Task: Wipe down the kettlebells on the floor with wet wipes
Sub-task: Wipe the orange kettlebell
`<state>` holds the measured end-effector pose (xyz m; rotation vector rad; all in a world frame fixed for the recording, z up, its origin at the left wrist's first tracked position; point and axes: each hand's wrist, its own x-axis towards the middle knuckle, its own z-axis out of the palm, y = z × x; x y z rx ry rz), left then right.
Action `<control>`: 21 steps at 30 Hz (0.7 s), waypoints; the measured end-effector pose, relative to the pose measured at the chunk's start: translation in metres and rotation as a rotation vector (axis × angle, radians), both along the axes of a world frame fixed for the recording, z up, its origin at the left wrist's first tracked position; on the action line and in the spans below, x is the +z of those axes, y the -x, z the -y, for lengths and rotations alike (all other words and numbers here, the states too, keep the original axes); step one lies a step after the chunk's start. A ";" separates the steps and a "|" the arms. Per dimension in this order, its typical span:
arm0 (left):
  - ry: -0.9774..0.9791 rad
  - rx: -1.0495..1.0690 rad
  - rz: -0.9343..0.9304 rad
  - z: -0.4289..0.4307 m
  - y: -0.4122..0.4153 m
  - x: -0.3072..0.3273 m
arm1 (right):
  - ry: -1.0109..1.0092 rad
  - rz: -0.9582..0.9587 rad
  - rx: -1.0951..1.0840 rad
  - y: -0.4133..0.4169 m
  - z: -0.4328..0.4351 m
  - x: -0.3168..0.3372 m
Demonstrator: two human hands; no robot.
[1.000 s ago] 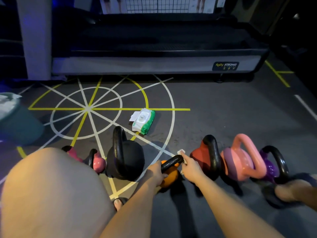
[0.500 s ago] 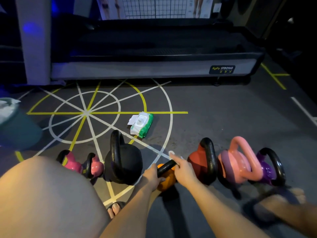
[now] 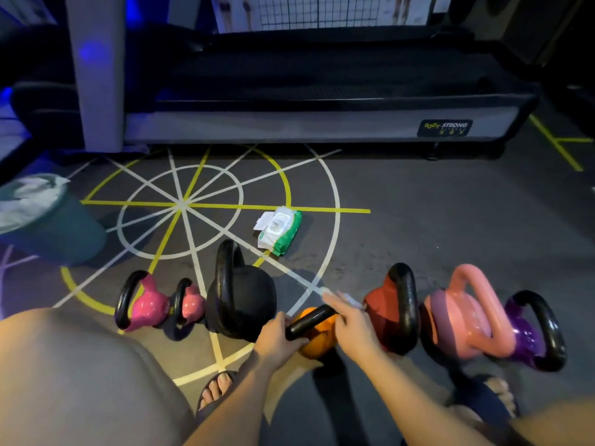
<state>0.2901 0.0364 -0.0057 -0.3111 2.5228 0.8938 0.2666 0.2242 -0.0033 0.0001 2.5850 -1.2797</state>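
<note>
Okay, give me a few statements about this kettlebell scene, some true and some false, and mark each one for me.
1. The left hand grips the black handle of the orange kettlebell. True.
2. The wipes pack lies on top of the black kettlebell. False: it lies on the floor, beyond the black kettlebell.
3. The right hand holds a white wipe. True, though the wipe is blurred.
4. The purple kettlebell stands at the left end of the row. False: it stands at the right end.
</note>
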 end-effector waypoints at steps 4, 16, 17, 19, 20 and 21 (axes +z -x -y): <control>0.006 -0.043 0.030 0.003 -0.008 -0.005 | -0.006 -0.263 0.245 -0.008 0.023 -0.004; 0.056 0.020 0.036 -0.004 -0.008 -0.004 | -0.026 -0.207 0.232 -0.018 0.036 -0.005; 0.061 0.016 0.026 -0.005 -0.008 -0.006 | -0.006 -0.195 0.299 -0.020 0.045 0.000; 0.051 0.024 0.009 -0.007 -0.008 -0.006 | -0.001 -0.247 0.348 -0.021 0.046 -0.004; 0.040 0.032 0.004 -0.007 -0.008 -0.008 | 0.008 -0.293 0.304 -0.020 0.041 -0.007; 0.026 0.037 0.005 -0.007 -0.008 -0.009 | 0.005 -0.315 0.228 -0.018 0.033 -0.011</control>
